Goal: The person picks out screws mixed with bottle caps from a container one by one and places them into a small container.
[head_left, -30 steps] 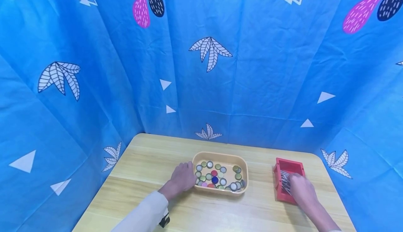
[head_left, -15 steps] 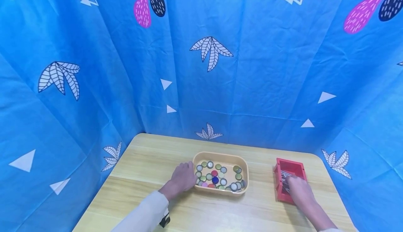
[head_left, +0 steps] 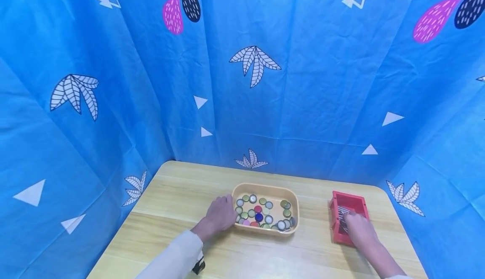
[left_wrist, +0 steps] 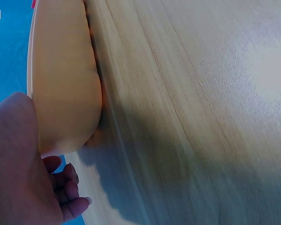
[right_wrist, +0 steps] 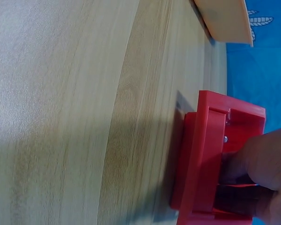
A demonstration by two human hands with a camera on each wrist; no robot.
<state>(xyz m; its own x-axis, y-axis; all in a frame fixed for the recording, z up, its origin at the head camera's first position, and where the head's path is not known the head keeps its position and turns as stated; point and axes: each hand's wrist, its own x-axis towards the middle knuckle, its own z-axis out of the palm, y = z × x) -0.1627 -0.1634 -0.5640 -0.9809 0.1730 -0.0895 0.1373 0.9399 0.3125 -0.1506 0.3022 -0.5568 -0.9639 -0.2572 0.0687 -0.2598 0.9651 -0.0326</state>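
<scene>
A shallow tan tray [head_left: 265, 231] holds several round bottle caps [head_left: 259, 217] in gold, silver, red, pink and blue. My left hand [head_left: 221, 212] grips the tray's left end; the left wrist view shows the thumb at the rim and the other fingers curled by the end wall. To the right stands a red open-topped bin [head_left: 347, 195] with thin silver nail-like metal pieces [head_left: 343, 212] inside. My right hand [head_left: 361, 230] reaches over its near right side, thumb and fingers down in the bin. The fingertips are hidden, so what they pinch cannot be seen.
Both containers rest on a light wooden table [head_left: 182, 182] with rounded back corners. A blue patterned curtain [head_left: 310, 102] surrounds the back and both sides. Bare tabletop lies between the tray and the bin.
Inside the bin, my right hand's fingers have shifted slightly, and the metal pieces lie a little differently. The left hand and tray have stayed put.
</scene>
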